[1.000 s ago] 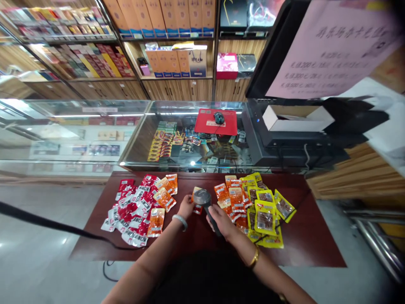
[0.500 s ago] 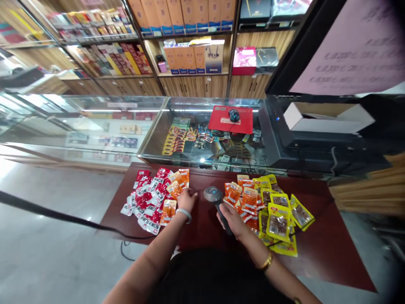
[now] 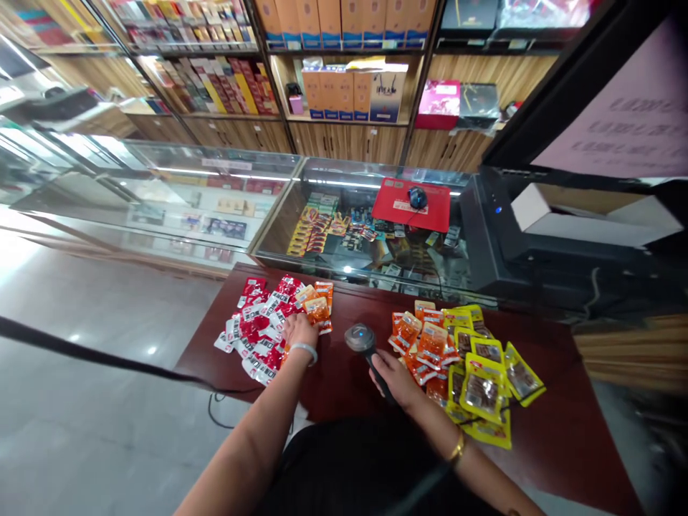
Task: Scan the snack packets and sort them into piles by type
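My right hand [image 3: 395,376] is wrapped around the handle of a dark handheld barcode scanner [image 3: 361,337], whose rounded head points toward the middle of the table. My left hand [image 3: 301,332] lies over the left pile, fingers apart on the packets, partly covering an orange one. That pile holds red-and-white snack packets [image 3: 255,328] with several orange snack packets [image 3: 317,309] along its right side. To the right of the scanner is a second group of orange packets [image 3: 431,342]. Yellow snack packets [image 3: 483,387] with brown contents lie beyond it, partly overlapping.
All the packets lie on a dark red table [image 3: 344,401]. Behind it stands a glass display counter [image 3: 274,215] with a red mat [image 3: 387,204] and computer mouse [image 3: 417,197] on top. A white open box [image 3: 580,222] sits on dark equipment at right. Stocked shelves line the back.
My left hand has moved left from the pile's right edge onto the packets, its fingers spreading. The scanner stays in my right hand near the same spot. The camera view has shifted slightly.
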`<state>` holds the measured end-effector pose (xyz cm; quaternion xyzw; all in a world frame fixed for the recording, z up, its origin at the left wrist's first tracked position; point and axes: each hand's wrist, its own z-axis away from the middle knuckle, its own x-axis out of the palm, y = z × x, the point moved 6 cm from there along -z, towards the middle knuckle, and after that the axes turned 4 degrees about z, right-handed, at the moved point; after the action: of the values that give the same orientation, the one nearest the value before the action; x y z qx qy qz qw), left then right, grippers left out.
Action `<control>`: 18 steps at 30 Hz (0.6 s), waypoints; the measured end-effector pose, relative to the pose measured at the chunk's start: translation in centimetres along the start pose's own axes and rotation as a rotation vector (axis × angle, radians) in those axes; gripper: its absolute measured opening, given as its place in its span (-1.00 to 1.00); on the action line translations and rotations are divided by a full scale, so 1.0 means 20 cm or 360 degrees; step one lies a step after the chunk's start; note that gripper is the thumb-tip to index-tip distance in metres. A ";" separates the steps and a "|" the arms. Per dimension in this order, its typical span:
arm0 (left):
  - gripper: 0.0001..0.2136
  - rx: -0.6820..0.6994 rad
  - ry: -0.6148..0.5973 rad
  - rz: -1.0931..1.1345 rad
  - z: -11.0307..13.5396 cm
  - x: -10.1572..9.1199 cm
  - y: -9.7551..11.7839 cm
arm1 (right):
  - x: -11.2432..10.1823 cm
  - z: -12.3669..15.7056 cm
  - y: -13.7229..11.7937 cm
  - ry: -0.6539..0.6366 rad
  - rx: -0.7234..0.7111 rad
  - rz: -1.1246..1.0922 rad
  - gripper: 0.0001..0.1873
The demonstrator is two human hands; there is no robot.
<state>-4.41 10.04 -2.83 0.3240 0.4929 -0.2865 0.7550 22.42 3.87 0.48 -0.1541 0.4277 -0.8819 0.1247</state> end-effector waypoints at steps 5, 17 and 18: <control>-0.69 0.0218 -0.0313 0.0269 0.09 0.12 0.13 | -0.04 0.02 -0.02 0.0054 -0.0057 -0.0053 -0.40; -0.82 0.0487 -0.0501 0.0691 0.29 0.35 0.44 | -0.15 0.02 -0.02 0.0123 -0.0177 -0.0290 -0.46; -0.83 0.0459 -0.0515 0.0745 0.29 0.35 0.44 | -0.16 0.03 -0.01 0.0133 -0.0176 -0.0295 -0.46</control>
<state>7.95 10.23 -5.82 0.4825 0.2329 -0.2197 0.8153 25.53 4.71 0.50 -0.1626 0.4643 -0.8704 0.0161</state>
